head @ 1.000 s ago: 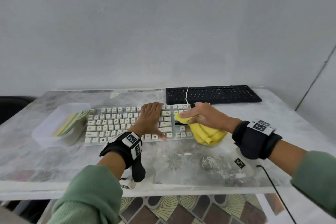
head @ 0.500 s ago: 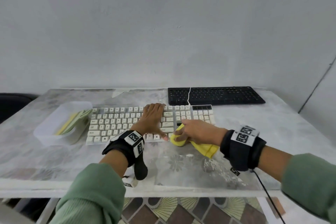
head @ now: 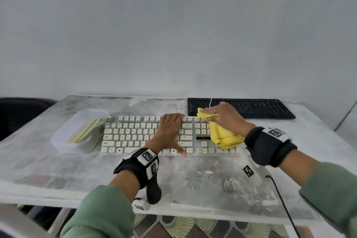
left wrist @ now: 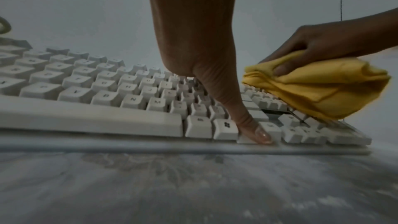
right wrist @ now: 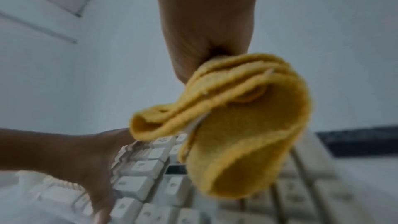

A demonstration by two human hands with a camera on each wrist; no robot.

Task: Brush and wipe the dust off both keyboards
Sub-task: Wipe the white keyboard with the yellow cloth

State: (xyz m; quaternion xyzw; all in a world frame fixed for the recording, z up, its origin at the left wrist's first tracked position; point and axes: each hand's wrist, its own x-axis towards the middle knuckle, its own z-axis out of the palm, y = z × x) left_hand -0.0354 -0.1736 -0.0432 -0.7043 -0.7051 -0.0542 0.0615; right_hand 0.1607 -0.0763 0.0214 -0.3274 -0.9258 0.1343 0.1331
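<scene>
A white keyboard (head: 135,135) lies across the middle of the table, and a black keyboard (head: 251,108) lies behind it at the right. My left hand (head: 170,131) rests flat on the white keys, its thumb (left wrist: 254,129) pressing the front row. My right hand (head: 222,116) grips a bunched yellow cloth (head: 222,135) over the far right part of the white keyboard. The cloth (right wrist: 237,125) hangs in folds above the keys. In the left wrist view the cloth (left wrist: 323,88) hovers just over the right-hand keys.
A clear plastic tray (head: 65,137) holding yellow-green sheets sits left of the white keyboard. A white cable (head: 211,102) runs back over the black keyboard. A crumpled foil lump (head: 230,184) lies near the front edge of the dusty table (head: 58,170). The wall stands close behind.
My right hand has carried the yellow cloth from the keyboard's front edge up to its far right part, near the black keyboard. My left hand has stayed on the keys.
</scene>
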